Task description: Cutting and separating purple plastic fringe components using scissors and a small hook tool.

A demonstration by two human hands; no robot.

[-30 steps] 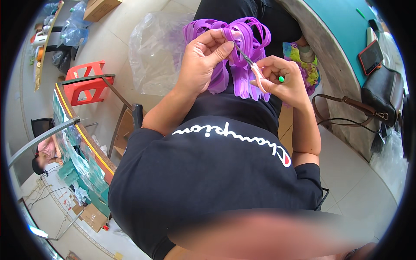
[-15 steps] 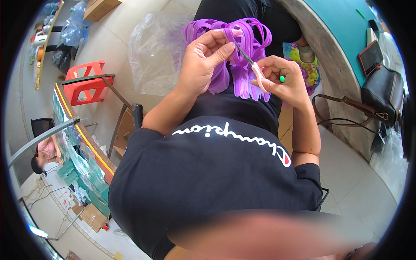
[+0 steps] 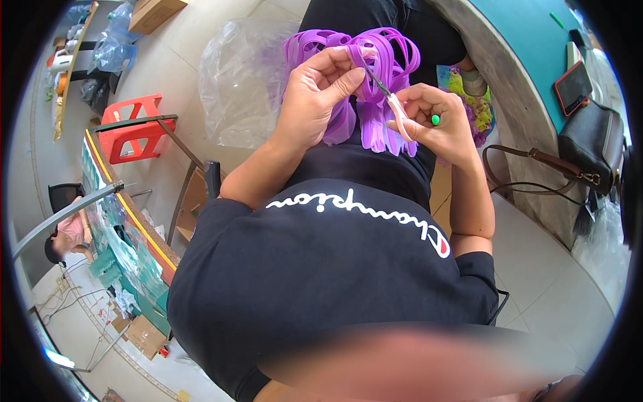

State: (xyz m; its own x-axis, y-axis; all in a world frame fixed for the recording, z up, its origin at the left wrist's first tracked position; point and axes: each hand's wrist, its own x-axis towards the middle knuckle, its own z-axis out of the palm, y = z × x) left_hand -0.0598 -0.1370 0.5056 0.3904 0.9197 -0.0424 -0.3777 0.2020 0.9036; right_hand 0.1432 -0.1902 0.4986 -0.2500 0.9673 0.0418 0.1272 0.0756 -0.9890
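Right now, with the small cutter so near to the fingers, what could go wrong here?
1. The left hand pinches a purple strip right where the tip of the small cutter in the right hand meets it, so the blade might nick a finger.
2. The bunch of purple strips rests loosely on the lap; some may slide off to the floor.
3. Many strips overlap near the blade, so a wrong one could get cut.

The pale tiled floor (image 3: 167, 74) carries a clear plastic bag (image 3: 234, 80), a red stool (image 3: 134, 127) and a cardboard box (image 3: 155, 10). At right, the teal tabletop (image 3: 536, 40) holds a phone (image 3: 573, 87); a dark handbag (image 3: 593, 151) sits at its edge.
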